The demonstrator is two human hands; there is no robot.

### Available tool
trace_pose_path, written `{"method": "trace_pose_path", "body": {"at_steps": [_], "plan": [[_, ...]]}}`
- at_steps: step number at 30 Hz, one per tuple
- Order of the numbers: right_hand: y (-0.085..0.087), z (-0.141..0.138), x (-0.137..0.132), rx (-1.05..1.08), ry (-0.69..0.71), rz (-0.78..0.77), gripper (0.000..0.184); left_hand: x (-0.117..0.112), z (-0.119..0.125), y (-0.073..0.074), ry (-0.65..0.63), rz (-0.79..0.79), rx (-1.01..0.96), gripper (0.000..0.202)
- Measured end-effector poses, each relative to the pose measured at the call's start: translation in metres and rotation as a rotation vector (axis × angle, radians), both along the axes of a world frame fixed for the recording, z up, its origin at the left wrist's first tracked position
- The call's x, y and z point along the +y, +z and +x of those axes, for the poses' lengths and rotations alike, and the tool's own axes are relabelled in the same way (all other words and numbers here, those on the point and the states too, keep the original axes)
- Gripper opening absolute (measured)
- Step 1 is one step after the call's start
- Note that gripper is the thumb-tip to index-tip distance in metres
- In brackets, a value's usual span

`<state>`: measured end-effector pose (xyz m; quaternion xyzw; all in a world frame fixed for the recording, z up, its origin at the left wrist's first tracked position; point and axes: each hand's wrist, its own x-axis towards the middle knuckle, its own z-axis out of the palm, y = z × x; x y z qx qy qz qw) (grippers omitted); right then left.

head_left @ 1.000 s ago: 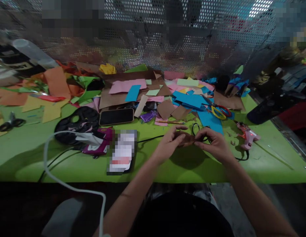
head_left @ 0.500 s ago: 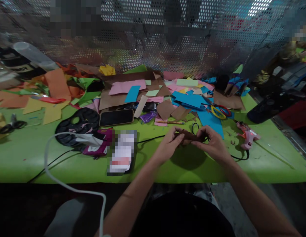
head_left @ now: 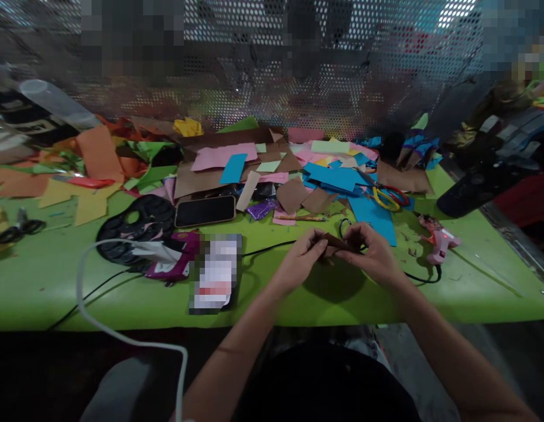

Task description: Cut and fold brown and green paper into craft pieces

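Note:
A small piece of brown paper [head_left: 339, 243] is held between both hands, just above the green tabletop. My left hand [head_left: 304, 256] pinches its left end between thumb and fingers. My right hand [head_left: 373, 252] grips the other end, its thumb along the lower edge. The paper looks folded or curved, and the fingers cover part of it. Behind the hands, a pencil [head_left: 304, 218] lies by pink and brown scraps. A pink glue gun [head_left: 439, 239] with a lit red light rests to the right of my right hand, its black cord running behind that hand.
Coloured paper pieces [head_left: 337, 176] lie along the back, with yellow-and-red-handled scissors [head_left: 388, 198] among them. Further left are a dark phone [head_left: 205, 211], a blurred-out lit phone [head_left: 216, 272], a wipes pack [head_left: 177, 258], a black palette [head_left: 135, 225] and black scissors [head_left: 20, 227]. A white cable [head_left: 135, 340] hangs over the front edge.
The brown paper has turned in my fingers, its near edge now slanting down toward the right. Both hands stay in nearly the same place. The view has shifted slightly.

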<state>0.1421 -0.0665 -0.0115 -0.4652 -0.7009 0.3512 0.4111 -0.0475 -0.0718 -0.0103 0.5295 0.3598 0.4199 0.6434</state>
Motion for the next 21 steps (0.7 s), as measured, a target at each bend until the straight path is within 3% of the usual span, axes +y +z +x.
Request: {"method": "trace_pose_path", "body": {"at_steps": [8,21], "plan": [[0.0015,-0.0011,0.0009,0.05,0.036,-0.092,0.025,0.0013,-0.0004,0.0003,0.04,0.022,0.051,0.024],[0.0032,-0.0051,0.001,-0.018,0.034,-0.061,0.021,0.0048,0.0001,-0.0056,0.028,0.056,0.104,0.017]]}}
